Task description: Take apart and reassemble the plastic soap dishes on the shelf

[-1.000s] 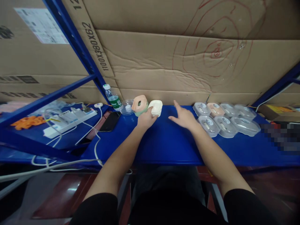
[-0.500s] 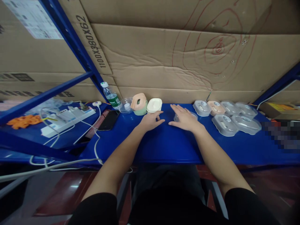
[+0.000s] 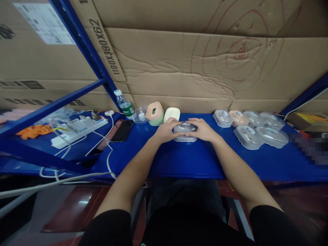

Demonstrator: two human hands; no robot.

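Head view: I see left hand [image 3: 165, 132] and right hand [image 3: 204, 130] clamped around a clear box [image 3: 185, 128], cream tubs [image 3: 172, 113] just beyond the left, lidded boxes [image 3: 248, 137] right, bottle [image 3: 126, 108] far left.

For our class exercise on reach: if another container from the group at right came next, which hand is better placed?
Probably the right hand: it is nearer the grouped containers, while the left hand is farther across. Both hands now hold one clear container.
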